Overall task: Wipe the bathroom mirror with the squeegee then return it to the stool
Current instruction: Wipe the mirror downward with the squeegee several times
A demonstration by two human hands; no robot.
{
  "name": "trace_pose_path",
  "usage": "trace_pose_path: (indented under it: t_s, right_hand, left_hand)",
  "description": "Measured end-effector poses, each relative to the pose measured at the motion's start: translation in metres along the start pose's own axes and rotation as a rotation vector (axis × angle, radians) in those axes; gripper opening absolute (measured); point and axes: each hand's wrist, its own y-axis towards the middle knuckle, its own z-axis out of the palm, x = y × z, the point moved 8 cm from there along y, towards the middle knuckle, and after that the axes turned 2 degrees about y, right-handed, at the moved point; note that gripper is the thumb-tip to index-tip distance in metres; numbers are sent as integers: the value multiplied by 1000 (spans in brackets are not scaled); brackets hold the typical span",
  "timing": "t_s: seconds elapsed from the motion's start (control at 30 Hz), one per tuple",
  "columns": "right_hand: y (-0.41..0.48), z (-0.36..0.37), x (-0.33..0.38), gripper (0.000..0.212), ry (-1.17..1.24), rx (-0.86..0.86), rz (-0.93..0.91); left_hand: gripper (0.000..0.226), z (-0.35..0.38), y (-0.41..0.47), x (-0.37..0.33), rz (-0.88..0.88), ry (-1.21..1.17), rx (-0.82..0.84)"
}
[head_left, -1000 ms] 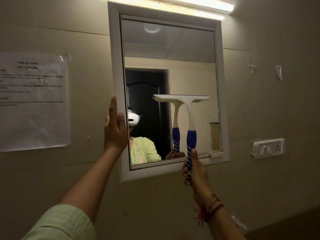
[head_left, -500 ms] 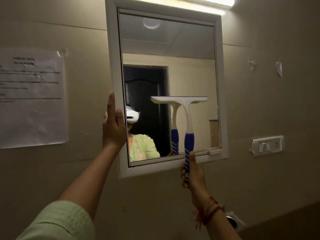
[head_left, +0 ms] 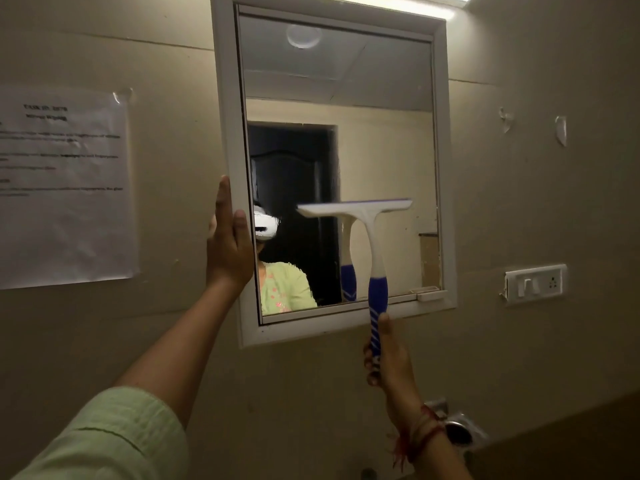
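Over the last second the squeegee [head_left: 372, 244] has slid a little lower on the mirror [head_left: 381, 150], so its blade now sits level across the lower right of the glass, the handle reaching past the bottom frame. The right hand [head_left: 388, 355] has its fingers wrapped around the blue grip; the left hand [head_left: 230, 244] lies flat, fingers together, against the mirror's left frame. This downstroke looks nearly done. The stool is out of view.
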Motion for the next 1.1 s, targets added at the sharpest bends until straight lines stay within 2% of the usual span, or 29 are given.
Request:
trace_pose_path:
  t_s: [0.13, 0.37, 0.67, 0.93, 1.1]
  right_hand:
    - [-10, -3, -18, 63, 17, -4, 47]
    - [14, 9, 34, 60, 53, 26, -68]
    - [-29, -20, -46, 62, 84, -83, 98]
    - [3, 6, 28, 54, 186, 48, 12]
    - [-12, -25, -28, 57, 103, -33, 87]
  left_hand:
    - [48, 1, 0, 1, -14, -11, 3]
    - [48, 1, 0, 3, -18, -27, -4]
    - [48, 1, 1, 5, -15, -31, -13]
    - [47, 0, 0, 1, -4, -29, -31]
    - [47, 1, 1, 3, 1, -14, -39]
